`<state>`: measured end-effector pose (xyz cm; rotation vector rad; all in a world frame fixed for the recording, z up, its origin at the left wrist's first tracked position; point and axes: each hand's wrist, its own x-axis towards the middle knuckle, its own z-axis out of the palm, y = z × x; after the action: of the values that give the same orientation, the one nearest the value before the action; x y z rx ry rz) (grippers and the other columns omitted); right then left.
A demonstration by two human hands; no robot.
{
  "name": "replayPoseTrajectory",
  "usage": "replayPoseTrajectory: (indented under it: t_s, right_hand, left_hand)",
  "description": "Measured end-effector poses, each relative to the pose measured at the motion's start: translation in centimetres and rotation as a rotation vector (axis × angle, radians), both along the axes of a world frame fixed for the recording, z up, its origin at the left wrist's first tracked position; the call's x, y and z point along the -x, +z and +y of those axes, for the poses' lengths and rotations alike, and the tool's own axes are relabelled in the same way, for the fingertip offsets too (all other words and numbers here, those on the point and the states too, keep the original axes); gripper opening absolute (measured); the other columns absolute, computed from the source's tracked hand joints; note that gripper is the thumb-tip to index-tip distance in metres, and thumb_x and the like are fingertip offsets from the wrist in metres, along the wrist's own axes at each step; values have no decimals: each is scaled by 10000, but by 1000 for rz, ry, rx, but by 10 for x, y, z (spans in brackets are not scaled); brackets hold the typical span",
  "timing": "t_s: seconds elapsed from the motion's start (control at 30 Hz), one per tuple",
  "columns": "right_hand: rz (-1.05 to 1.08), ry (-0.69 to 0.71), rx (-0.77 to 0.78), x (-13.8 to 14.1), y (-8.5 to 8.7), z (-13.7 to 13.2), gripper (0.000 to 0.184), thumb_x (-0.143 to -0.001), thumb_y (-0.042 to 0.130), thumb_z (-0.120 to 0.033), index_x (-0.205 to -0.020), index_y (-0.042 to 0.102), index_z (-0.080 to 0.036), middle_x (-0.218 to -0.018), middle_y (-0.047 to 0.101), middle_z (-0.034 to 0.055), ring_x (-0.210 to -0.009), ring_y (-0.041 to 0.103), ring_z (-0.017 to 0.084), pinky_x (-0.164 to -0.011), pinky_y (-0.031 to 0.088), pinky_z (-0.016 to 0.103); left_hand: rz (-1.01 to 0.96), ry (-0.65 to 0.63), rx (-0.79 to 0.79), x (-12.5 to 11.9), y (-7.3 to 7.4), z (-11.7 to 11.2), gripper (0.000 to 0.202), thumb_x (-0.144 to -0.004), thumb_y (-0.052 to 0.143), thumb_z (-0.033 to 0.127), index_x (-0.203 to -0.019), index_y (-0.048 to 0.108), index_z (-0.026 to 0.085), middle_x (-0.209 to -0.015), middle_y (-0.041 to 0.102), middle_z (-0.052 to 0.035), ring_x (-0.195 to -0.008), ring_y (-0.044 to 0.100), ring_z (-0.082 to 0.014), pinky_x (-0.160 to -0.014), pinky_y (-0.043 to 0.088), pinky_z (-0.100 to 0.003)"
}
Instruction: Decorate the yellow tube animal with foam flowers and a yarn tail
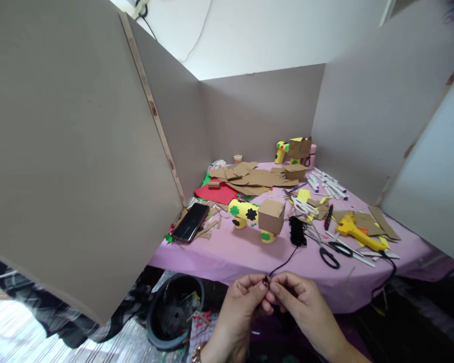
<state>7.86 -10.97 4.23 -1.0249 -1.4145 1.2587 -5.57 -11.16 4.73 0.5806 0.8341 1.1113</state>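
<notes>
My left hand and my right hand meet in front of the table's near edge, fingertips pinched together. Between them they grip the end of black yarn; the exact shape of the end is too small to make out. From there a strand runs up to a bundle of black yarn on the table. Beside the bundle stands a yellow cardboard-tube animal with green and black patches and a plain brown box as its head. Black-handled scissors lie to the bundle's right.
On the pink-covered table lie a phone, cardboard pieces, red sheet, white scissors, markers and a yellow glue gun. Another spotted figure stands behind. Grey panels enclose the table; a bucket sits below.
</notes>
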Motion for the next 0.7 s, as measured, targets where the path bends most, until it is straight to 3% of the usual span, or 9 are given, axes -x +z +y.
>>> replayPoseTrajectory:
  t_s: [0.17,0.3,0.57,0.7]
  right_hand:
    - [8,60,-20,2,-1,-1,290,-866,513,-404,-696,544,-172,-597,603,-12,-518,536,111,-521,398,216]
    - [-91,23,-110,1,-4,-2,290,-873,491,-396,-691,535,-175,-614,593,-7,-546,513,118,-538,393,224]
    - [-155,-26,-137,0,-8,-4,300,-877,462,-407,-682,507,-184,-596,518,-24,-531,435,116,-502,349,222]
    - [-154,-13,-150,0,-9,-5,284,-883,451,-400,-714,524,-184,-619,527,-19,-553,464,126,-533,374,230]
  left_hand:
    - [-88,-44,39,-1,7,-4,250,-603,800,271,-673,629,104,-512,579,24,-405,465,-23,-468,430,-148]
    - [-143,-20,94,-1,12,-6,257,-586,814,245,-685,619,111,-528,554,40,-424,424,-13,-497,454,-158]
    - [-117,38,90,-2,9,-7,279,-575,818,260,-684,602,121,-518,536,50,-435,411,-20,-512,457,-167]
    - [-50,74,32,0,7,-6,274,-582,812,277,-697,616,123,-546,574,29,-455,453,-34,-519,446,-167]
